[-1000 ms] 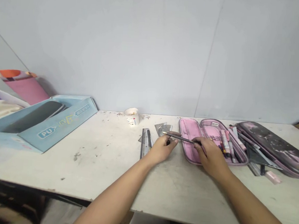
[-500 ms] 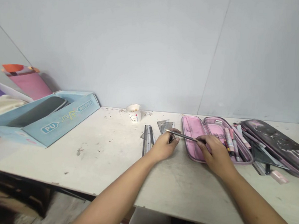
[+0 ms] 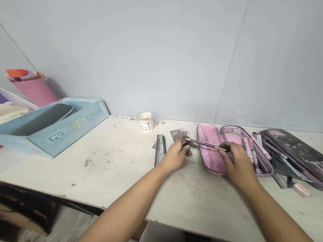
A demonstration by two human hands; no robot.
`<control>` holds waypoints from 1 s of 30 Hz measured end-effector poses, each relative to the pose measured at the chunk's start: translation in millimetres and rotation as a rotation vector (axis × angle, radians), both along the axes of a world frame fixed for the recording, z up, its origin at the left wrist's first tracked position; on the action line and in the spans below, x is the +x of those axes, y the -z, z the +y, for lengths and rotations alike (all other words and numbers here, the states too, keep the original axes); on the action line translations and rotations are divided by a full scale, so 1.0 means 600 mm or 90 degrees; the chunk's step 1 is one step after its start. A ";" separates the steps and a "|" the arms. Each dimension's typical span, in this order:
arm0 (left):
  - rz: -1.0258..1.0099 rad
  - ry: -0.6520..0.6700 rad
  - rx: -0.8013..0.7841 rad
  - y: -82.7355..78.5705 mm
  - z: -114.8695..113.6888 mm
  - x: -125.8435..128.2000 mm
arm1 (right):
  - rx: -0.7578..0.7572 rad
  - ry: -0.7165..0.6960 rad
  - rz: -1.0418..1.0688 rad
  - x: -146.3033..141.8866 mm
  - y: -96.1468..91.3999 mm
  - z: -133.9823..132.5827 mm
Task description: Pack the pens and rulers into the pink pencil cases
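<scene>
while both hands pinch a slim dark stick, its kind unclear, open pink case partly hidden

The dark pen has shifted rightward (its yellowish end now shows at the right hand).

The grey wall bore a thin, slanting seam. The pale table adjoined it, its surface marked by dark spots. Below, grey floor was partly visible. Lighting was diffuse.
</scene>
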State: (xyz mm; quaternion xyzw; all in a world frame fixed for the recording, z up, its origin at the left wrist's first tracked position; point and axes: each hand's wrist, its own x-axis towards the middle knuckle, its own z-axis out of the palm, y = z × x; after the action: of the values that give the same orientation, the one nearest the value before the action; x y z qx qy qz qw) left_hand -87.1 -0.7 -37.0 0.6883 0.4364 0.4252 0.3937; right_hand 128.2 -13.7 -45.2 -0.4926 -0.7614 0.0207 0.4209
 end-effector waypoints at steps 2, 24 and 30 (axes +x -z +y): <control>-0.050 -0.024 -0.005 0.002 0.003 -0.001 | 0.001 0.018 0.001 0.002 -0.001 0.001; 0.488 -0.120 0.391 -0.016 0.001 0.011 | 0.057 0.057 -0.139 -0.009 -0.020 -0.013; 0.480 -0.130 0.455 -0.030 -0.012 0.042 | 0.121 0.232 -0.152 0.044 -0.021 -0.023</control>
State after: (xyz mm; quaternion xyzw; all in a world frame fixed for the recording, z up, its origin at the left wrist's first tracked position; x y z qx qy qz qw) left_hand -61.9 -7.8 -19.0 0.8386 0.4405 0.3066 -0.0934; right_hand 154.4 -27.5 -32.4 -0.5788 -0.7030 -0.1858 0.3691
